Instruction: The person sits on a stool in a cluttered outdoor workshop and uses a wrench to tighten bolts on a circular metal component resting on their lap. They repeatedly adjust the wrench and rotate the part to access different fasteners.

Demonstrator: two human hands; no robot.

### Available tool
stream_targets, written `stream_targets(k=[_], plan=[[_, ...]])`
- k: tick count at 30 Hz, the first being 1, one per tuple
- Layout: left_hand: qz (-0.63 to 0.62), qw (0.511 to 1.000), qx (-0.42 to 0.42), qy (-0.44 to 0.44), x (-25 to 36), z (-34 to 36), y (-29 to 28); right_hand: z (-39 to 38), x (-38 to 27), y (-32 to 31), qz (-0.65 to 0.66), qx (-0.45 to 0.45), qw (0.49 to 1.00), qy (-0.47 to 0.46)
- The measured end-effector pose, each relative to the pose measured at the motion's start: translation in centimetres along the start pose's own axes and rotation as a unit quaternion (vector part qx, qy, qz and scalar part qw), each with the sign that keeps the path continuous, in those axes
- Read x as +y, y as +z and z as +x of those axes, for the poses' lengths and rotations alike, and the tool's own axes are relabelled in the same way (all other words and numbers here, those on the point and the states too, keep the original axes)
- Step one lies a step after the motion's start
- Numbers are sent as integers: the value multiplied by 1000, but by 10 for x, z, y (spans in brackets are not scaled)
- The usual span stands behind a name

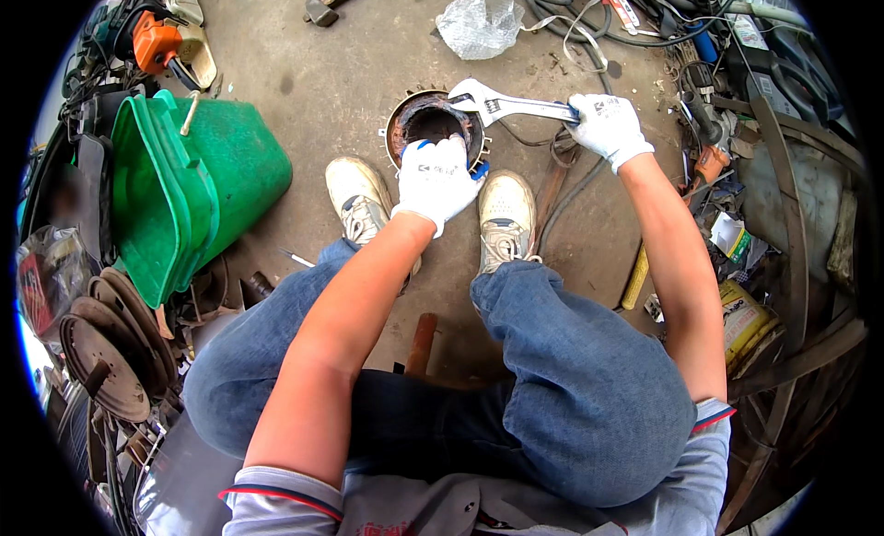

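On the floor between my shoes lies a round motor stator (394, 135), a metal ring with small tabs around it and reddish-brown windings inside. My left hand (436, 180), in a white glove with blue on its fingers, closes on the ring's near edge. Its fingertips are partly hidden at the dark opening. My right hand (605, 126), gloved alike, grips the handle end of a large adjustable wrench (525, 106). The wrench's jaws lie at the ring's upper right rim, against or just above it; I cannot tell which.
A green bin (230, 158) lies at the left, near an orange power tool (157, 43) and rusty discs (101, 361). A hammer (322, 9) and clear plastic wrap (480, 23) lie beyond the stator. Cables (589, 39), scrap and a yellow can (741, 320) crowd the right.
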State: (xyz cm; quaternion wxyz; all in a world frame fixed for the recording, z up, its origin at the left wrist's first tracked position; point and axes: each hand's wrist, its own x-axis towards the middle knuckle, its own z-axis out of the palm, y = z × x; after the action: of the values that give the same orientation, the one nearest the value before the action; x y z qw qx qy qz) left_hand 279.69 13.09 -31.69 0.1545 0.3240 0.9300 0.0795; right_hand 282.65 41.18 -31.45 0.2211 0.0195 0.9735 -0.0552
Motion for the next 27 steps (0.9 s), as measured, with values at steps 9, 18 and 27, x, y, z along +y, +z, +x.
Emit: stream_targets(k=[9, 18, 27], plan=[[31, 999, -3, -24, 4, 3, 5, -53, -55, 6, 166, -20, 980, 107], [40, 999, -14, -35, 7, 2, 4, -68, -83, 22, 209, -18, 962, 175], [29, 1000, -1, -11, -3, -1, 4, -49, -53, 6, 97, 12, 991, 94]])
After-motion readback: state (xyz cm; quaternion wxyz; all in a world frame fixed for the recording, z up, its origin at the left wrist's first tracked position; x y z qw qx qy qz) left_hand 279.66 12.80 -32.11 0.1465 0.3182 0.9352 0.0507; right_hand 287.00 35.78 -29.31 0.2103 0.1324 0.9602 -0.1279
